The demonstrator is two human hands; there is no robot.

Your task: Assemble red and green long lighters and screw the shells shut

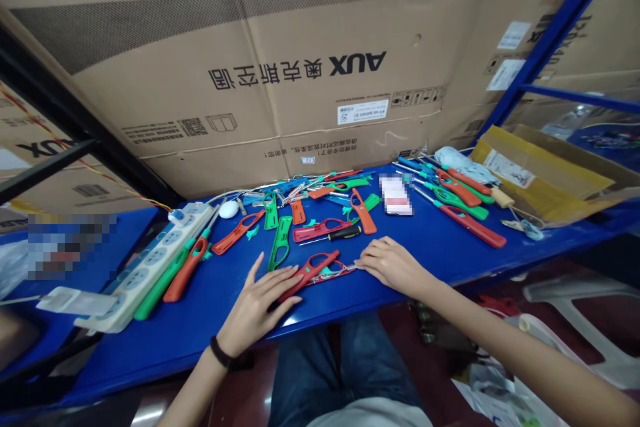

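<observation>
My left hand [263, 303] lies flat on the blue table [440, 240], fingers spread, its fingertips resting on the handle end of a red lighter shell [313, 270]. My right hand [390, 263] rests on the table just right of that red piece, fingers curled, fingertips touching its thin metal tip [350, 269]. I cannot make out whether it pinches the tip. A black-handled screwdriver [343, 233] lies just behind the red piece. A green lighter shell [280, 242] lies above my left hand.
Many red, orange and green lighter shells [360, 210] are scattered across the table's back. A white power strip [150, 267] lies at left. Assembled long lighters [465, 203] lie at right, beside a flat cardboard box [545, 177]. Big cardboard cartons [280, 73] form the back wall.
</observation>
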